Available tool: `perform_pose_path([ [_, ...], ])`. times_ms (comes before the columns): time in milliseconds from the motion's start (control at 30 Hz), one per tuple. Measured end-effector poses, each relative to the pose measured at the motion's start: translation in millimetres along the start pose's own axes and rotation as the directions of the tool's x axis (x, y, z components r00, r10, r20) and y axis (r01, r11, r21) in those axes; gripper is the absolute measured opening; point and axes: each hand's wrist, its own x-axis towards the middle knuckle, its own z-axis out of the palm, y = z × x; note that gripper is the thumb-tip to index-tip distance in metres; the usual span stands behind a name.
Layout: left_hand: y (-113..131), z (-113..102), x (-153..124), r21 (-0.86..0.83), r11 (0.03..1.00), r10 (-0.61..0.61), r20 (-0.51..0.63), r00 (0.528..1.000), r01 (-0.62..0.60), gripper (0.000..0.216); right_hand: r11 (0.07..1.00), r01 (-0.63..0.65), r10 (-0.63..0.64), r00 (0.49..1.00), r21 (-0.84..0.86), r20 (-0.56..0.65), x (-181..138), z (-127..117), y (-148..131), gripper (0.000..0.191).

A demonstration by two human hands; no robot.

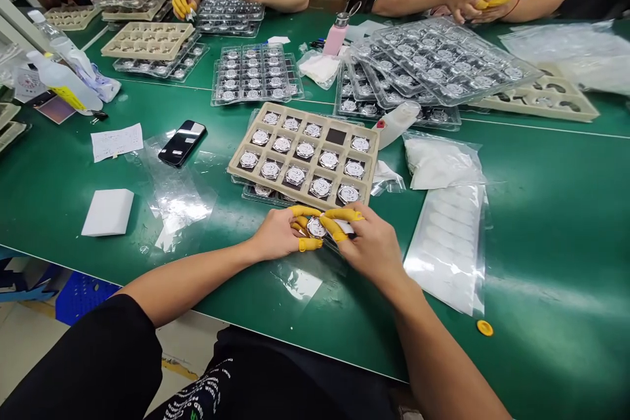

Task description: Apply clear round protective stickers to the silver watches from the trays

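Observation:
Between the yellow-cotted fingers of my left hand (283, 231) is a round silver watch head (315, 228), its pale face turned up. My right hand (367, 236) is closed at the watch head's upper right edge, pinching something white that looks like a small wipe (346, 227). Just beyond both hands lies a beige compartment tray (308, 191) of similar watch heads. One compartment (336, 137) in its back row shows only a dark bottom. Part of a clear plastic tray (251, 193) shows beneath the beige one.
Stacked clear trays (438, 59) of watch parts stand at the back right. A black phone (182, 143), a white block (107, 212) and plastic film (182, 203) lie left. Bagged white pads (445, 249) and a yellow finger cot (485, 328) lie right. Co-workers sit across the green table.

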Motion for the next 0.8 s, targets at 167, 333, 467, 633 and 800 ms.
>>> perform_pose_path([
  [167,-1.4,-0.5,0.6,-0.001,1.000,0.009,0.001,1.000,-0.009,0.068,0.994,0.053,-0.059,0.997,0.097,0.058,-1.0,1.9,-1.1,0.018],
  [333,-1.6,0.1,0.4,-0.015,1.000,0.014,-0.014,1.000,-0.014,0.067,0.997,-0.011,0.008,0.999,0.077,0.046,-1.8,-0.4,-2.7,0.016],
  [467,-2.2,0.7,-0.8,0.004,0.999,0.034,0.015,0.999,-0.034,0.065,0.997,0.006,-0.010,0.999,0.078,0.048,-2.4,-3.1,-4.0,0.017],
  [633,-5.6,2.4,-2.2,-0.003,0.999,0.052,-0.005,0.999,-0.052,0.065,0.987,-0.011,0.000,0.998,0.162,0.069,-2.2,0.2,-12.8,0.015],
  [800,-9.3,2.6,-5.6,0.137,0.973,0.187,-0.006,0.982,-0.184,0.061,0.985,-0.166,0.168,0.984,0.042,-0.055,-2.3,-18.3,14.0,0.016],
])
